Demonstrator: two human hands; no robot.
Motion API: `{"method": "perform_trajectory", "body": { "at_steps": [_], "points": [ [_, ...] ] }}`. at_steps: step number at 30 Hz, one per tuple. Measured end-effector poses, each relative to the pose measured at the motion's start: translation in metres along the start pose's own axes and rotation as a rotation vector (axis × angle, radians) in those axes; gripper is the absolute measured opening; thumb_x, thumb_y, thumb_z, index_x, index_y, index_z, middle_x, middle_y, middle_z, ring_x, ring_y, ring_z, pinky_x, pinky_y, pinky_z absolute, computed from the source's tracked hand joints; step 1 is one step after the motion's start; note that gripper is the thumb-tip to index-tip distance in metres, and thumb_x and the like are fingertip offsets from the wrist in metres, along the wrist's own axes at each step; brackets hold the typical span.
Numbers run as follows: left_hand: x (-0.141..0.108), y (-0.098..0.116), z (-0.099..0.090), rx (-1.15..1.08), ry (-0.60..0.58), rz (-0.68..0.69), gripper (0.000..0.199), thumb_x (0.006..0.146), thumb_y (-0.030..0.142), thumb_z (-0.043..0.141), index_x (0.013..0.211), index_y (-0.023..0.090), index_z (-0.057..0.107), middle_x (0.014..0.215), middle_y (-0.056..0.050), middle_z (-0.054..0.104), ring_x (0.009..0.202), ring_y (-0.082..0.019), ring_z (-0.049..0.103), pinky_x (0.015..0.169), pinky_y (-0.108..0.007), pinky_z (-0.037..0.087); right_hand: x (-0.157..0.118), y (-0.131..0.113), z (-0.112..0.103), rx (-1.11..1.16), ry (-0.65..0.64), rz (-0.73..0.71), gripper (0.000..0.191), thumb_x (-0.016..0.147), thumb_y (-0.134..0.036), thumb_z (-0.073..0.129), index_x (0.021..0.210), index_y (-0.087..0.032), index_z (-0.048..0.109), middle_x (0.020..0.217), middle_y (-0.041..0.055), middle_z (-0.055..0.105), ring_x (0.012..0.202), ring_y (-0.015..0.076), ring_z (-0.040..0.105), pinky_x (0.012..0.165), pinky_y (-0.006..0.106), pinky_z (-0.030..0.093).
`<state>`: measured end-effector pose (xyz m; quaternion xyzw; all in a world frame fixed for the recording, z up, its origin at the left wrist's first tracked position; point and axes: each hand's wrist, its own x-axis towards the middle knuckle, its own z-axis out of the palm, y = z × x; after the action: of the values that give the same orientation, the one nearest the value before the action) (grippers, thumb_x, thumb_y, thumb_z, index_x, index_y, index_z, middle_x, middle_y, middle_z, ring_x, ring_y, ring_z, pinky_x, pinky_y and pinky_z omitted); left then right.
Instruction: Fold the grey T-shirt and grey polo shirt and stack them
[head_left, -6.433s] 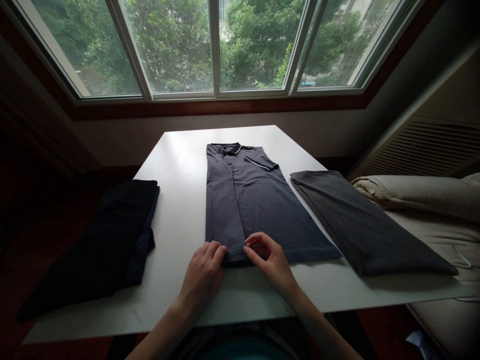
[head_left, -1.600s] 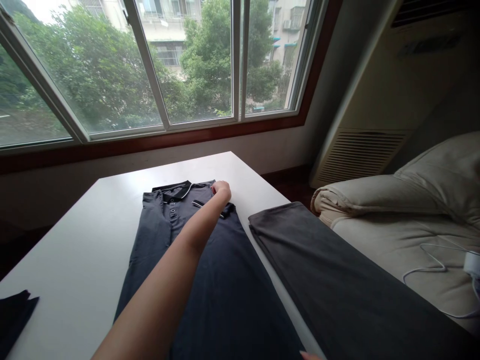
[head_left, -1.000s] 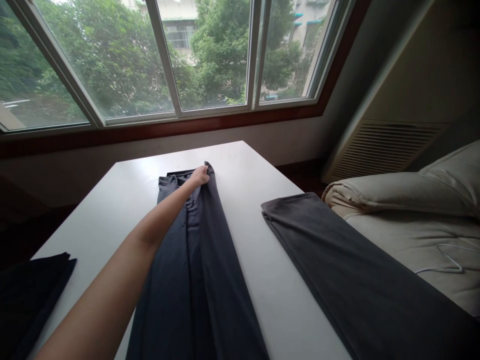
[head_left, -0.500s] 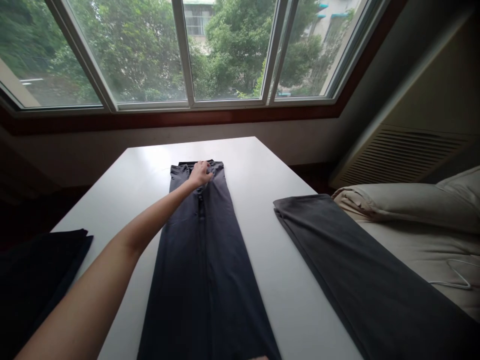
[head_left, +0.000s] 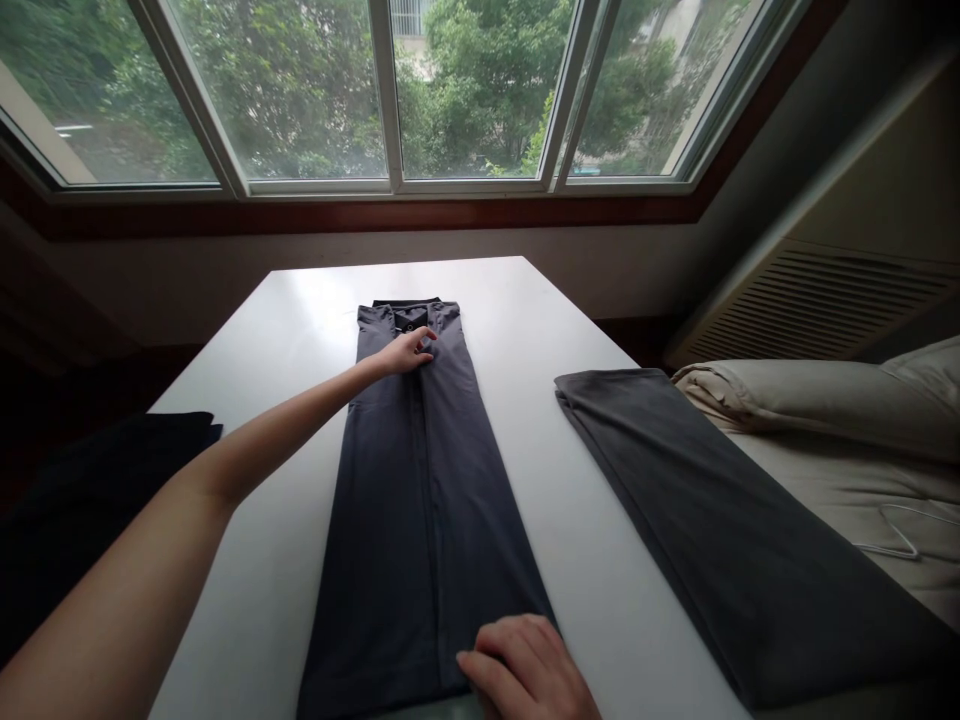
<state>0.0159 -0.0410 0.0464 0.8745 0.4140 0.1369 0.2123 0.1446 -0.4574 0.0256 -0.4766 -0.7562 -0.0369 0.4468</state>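
Observation:
A pair of dark navy-grey trousers (head_left: 390, 520) lies lengthwise on the white table (head_left: 247, 600), its waistband at the far end with a button showing. My left hand (head_left: 407, 352) reaches across from the left and rests on the front just below that button. Its thumb and forefinger are apart. At the near end, my right hand (head_left: 529, 665) is at the right corner of the hem. The fingers are curled together with the thumb on the trousers' edge; the fingertips are partly hidden.
Dark grey folded trousers (head_left: 720, 520) lie along the table's right side. Dark folded clothing (head_left: 112, 500) is at the left edge. A beige cushioned seat (head_left: 810, 395) with a white wire hanger (head_left: 892, 545) stands on the right. Windows (head_left: 315, 100) are beyond the table.
My left hand has slid from the waistband to just below it, uncovering the button. My right hand has come up into view at the hem. The view has tilted down slightly.

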Motion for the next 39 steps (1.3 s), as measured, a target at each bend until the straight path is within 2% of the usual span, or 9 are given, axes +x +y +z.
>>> {"method": "perform_trajectory", "body": {
  "at_steps": [5, 8, 11, 14, 18, 21, 24, 29, 39],
  "points": [
    [-0.019, 0.008, 0.002, 0.053, 0.137, 0.033, 0.031, 0.085, 0.022, 0.059, 0.115, 0.014, 0.059, 0.113, -0.009, 0.060, 0.100, -0.020, 0.059, 0.092, -0.031, 0.047, 0.004, -0.006, -0.015, 0.056, -0.159, 0.040, 0.024, 0.090, -0.006, 0.045, 0.093, -0.019, 0.064, 0.080, 0.0046, 0.063, 0.075, 0.0147, 0.058, 0.069, 0.027, 0.046],
    [-0.054, 0.025, -0.003, 0.095, 0.188, 0.104, 0.028, 0.087, 0.023, 0.058, 0.114, 0.014, 0.060, 0.116, -0.011, 0.058, 0.103, -0.022, 0.056, 0.097, -0.037, 0.044, 0.005, -0.010, -0.021, 0.088, -0.236, 0.101, 0.021, 0.089, -0.007, 0.049, 0.097, -0.019, 0.064, 0.087, 0.0059, 0.062, 0.080, 0.0155, 0.057, 0.072, 0.028, 0.045],
    [-0.115, 0.058, -0.010, 0.079, 0.112, 0.240, 0.025, 0.090, 0.027, 0.056, 0.111, 0.016, 0.061, 0.116, -0.010, 0.058, 0.108, -0.024, 0.053, 0.098, -0.040, 0.043, 0.004, -0.013, -0.022, 0.103, -0.239, 0.112, 0.018, 0.089, -0.007, 0.052, 0.096, -0.018, 0.064, 0.086, 0.0054, 0.061, 0.080, 0.0151, 0.055, 0.071, 0.027, 0.045],
    [-0.193, 0.102, -0.012, 0.048, 0.009, 0.325, 0.020, 0.094, 0.031, 0.053, 0.105, 0.019, 0.063, 0.111, -0.009, 0.058, 0.108, -0.023, 0.052, 0.095, -0.038, 0.044, 0.004, -0.014, -0.022, 0.111, -0.235, 0.121, 0.017, 0.091, -0.009, 0.052, 0.095, -0.019, 0.065, 0.086, 0.0048, 0.061, 0.079, 0.0146, 0.055, 0.070, 0.026, 0.044],
    [-0.290, 0.152, 0.003, -0.010, -0.150, 0.302, 0.016, 0.093, 0.036, 0.057, 0.102, 0.023, 0.061, 0.103, -0.006, 0.061, 0.095, -0.020, 0.056, 0.083, -0.032, 0.049, 0.003, -0.014, -0.021, 0.113, -0.241, 0.118, 0.017, 0.093, -0.011, 0.051, 0.097, -0.018, 0.066, 0.086, 0.0048, 0.062, 0.080, 0.0148, 0.056, 0.072, 0.027, 0.046],
    [-0.334, 0.169, 0.023, 0.018, -0.173, 0.246, 0.020, 0.091, 0.038, 0.060, 0.103, 0.022, 0.058, 0.098, -0.006, 0.061, 0.089, -0.020, 0.057, 0.077, -0.033, 0.050, 0.002, -0.014, -0.021, 0.104, -0.247, 0.089, 0.017, 0.093, -0.012, 0.051, 0.098, -0.018, 0.066, 0.087, 0.0049, 0.062, 0.082, 0.0152, 0.056, 0.074, 0.028, 0.046],
    [-0.352, 0.173, 0.041, 0.075, -0.108, 0.214, 0.017, 0.092, 0.033, 0.057, 0.104, 0.021, 0.057, 0.097, -0.006, 0.061, 0.086, -0.021, 0.057, 0.075, -0.035, 0.050, 0.001, -0.015, -0.022, 0.089, -0.268, 0.045, 0.019, 0.093, -0.012, 0.049, 0.099, -0.018, 0.067, 0.088, 0.0053, 0.063, 0.082, 0.0153, 0.056, 0.074, 0.028, 0.046],
    [-0.356, 0.168, 0.058, 0.138, 0.025, 0.231, 0.011, 0.097, 0.024, 0.048, 0.103, 0.019, 0.057, 0.097, -0.006, 0.062, 0.086, -0.021, 0.057, 0.076, -0.035, 0.051, 0.001, -0.016, -0.023, 0.066, -0.293, 0.001, 0.022, 0.095, -0.013, 0.046, 0.099, -0.017, 0.068, 0.087, 0.0058, 0.063, 0.081, 0.0154, 0.055, 0.072, 0.028, 0.046],
    [-0.361, 0.164, 0.055, 0.026, 0.192, 0.287, 0.020, 0.101, 0.018, 0.037, 0.099, 0.019, 0.057, 0.091, -0.005, 0.063, 0.080, -0.016, 0.060, 0.071, -0.028, 0.052, 0.001, -0.016, -0.024, 0.025, -0.292, -0.045, 0.027, 0.097, -0.015, 0.042, 0.106, -0.017, 0.068, 0.087, 0.0066, 0.063, 0.079, 0.0157, 0.054, 0.069, 0.029, 0.044]
  ]
}}
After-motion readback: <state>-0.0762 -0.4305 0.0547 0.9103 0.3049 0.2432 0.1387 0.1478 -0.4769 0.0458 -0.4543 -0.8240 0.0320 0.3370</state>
